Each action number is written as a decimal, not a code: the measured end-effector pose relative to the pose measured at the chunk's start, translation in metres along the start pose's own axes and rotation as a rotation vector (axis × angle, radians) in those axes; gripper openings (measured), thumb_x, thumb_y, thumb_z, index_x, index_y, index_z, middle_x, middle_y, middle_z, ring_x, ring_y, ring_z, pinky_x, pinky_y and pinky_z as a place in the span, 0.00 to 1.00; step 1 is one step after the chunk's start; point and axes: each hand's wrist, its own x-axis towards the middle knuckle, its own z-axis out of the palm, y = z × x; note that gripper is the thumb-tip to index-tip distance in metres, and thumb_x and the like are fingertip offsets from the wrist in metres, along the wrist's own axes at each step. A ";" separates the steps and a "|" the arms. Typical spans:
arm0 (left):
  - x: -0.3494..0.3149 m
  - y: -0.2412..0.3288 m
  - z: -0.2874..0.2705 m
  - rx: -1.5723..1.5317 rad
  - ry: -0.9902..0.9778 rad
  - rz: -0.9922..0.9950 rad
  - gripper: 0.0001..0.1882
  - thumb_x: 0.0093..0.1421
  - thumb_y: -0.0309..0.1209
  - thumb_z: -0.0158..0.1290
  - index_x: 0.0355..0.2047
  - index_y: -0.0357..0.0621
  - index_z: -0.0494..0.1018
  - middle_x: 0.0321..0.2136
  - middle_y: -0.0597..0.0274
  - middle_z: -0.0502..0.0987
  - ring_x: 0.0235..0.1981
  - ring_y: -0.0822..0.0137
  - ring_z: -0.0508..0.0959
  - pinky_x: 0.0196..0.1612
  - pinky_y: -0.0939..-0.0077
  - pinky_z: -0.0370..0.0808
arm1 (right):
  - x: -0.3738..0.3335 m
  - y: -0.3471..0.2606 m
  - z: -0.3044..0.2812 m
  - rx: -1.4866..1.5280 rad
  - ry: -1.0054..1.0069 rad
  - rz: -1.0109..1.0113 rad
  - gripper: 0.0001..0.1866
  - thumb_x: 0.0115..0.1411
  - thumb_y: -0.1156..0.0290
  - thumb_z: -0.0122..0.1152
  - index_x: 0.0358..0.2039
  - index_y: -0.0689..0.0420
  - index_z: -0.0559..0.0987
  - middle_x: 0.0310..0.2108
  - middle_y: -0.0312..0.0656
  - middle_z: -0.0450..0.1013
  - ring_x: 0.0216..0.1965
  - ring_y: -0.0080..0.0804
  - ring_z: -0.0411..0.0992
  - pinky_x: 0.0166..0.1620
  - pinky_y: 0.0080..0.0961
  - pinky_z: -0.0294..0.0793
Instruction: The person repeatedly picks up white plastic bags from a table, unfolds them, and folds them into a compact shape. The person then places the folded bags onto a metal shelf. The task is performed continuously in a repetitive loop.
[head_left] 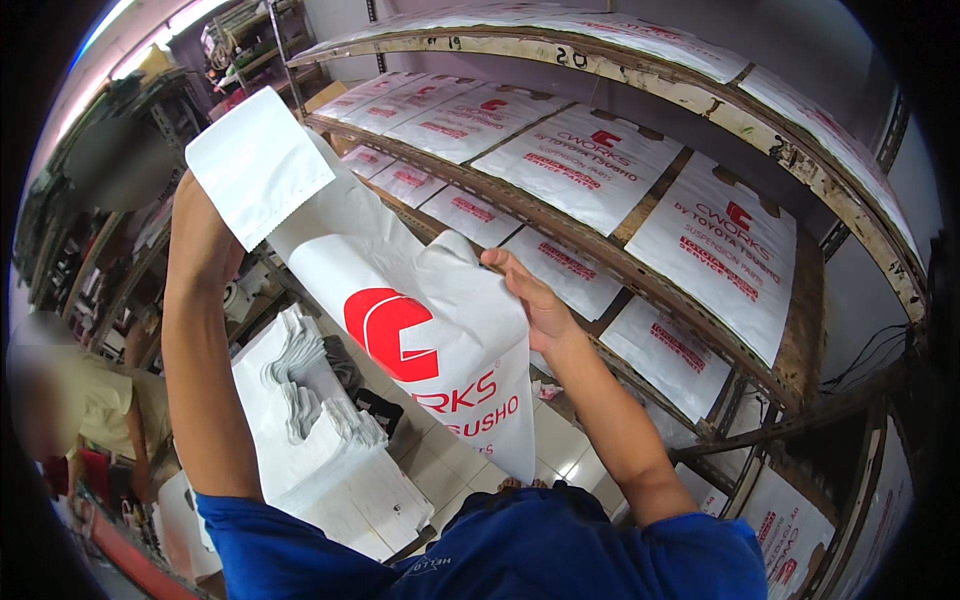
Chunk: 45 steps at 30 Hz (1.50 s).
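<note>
Far left, 9 o'clock: another person, partly in frame. Stack of white bags at 7 o'clock, low on surface. Left hand raised at 10 o'clock, closed on top end of white plastic bag. Bag hanging mid-frame, red print facing up. Likely light, limp, slippery; best held at edges, both ends. Right hand pinching bag's right edge at centre. Wooden rack from 12 to 4 o'clock, 2 tiers, more printed bags laid flat.

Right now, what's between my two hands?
In the head view, the white bag with the red mark spans from left hand to right hand.
</note>
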 end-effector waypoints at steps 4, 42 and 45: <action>0.009 -0.022 -0.015 -0.004 -0.054 0.029 0.20 0.60 0.31 0.52 0.48 0.29 0.69 0.42 0.55 0.75 0.40 0.67 0.77 0.43 0.75 0.75 | 0.008 -0.024 0.022 -0.097 -0.017 -0.084 0.21 0.60 0.68 0.56 0.53 0.52 0.64 0.49 0.43 0.68 0.51 0.34 0.69 0.51 0.33 0.72; 0.204 0.082 0.486 -0.397 -0.855 0.230 0.21 0.60 0.28 0.51 0.51 0.29 0.65 0.46 0.49 0.71 0.52 0.61 0.72 0.55 0.73 0.71 | -0.178 -0.587 0.248 -1.981 1.528 -0.473 0.33 0.51 0.78 0.54 0.60 0.61 0.62 0.51 0.51 0.67 0.44 0.34 0.72 0.48 0.25 0.72; 0.227 0.067 0.536 -0.260 -0.843 0.253 0.22 0.60 0.34 0.50 0.49 0.28 0.67 0.46 0.51 0.71 0.48 0.67 0.73 0.57 0.71 0.68 | -0.186 -0.627 0.227 -1.985 1.600 -0.188 0.33 0.48 0.79 0.54 0.59 0.59 0.64 0.52 0.50 0.66 0.49 0.37 0.69 0.46 0.32 0.72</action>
